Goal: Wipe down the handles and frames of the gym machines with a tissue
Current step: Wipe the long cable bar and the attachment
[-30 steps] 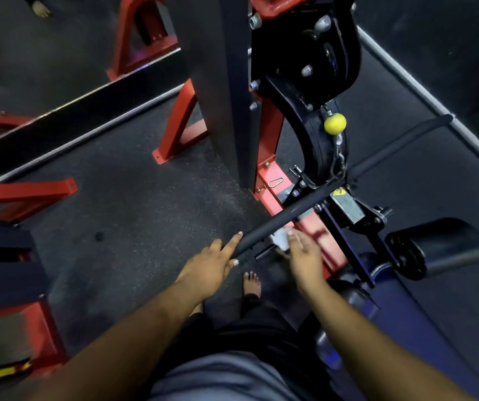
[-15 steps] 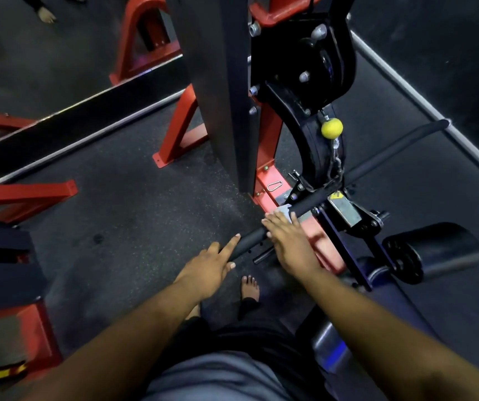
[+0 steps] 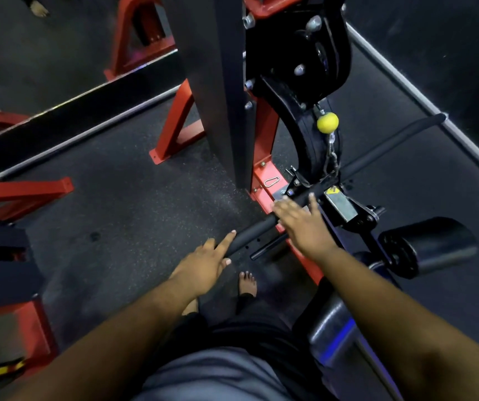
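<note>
The left hand lies at the near end of the long black foam-covered handle bar, its index finger stretched straight along the bar's end and the other fingers loosely bent beside it; it holds nothing that can be seen. The right hand lies flat across the same bar further up, fingers straight and spread, palm pressing down on the bar; a pale edge of white tissue shows just beyond its fingertips, most of it hidden under the hand, so how the hand grips it cannot be told. The bar runs slantwise from near the bare foot up past the red steel frame of the machine to its far end at the right; a yellow ball stopper hangs on the cable above it. A small yellow label sits on the metal block just beside the right hand; its writing is too small to read. A black padded roller lies to the right, near the bench.
</note>
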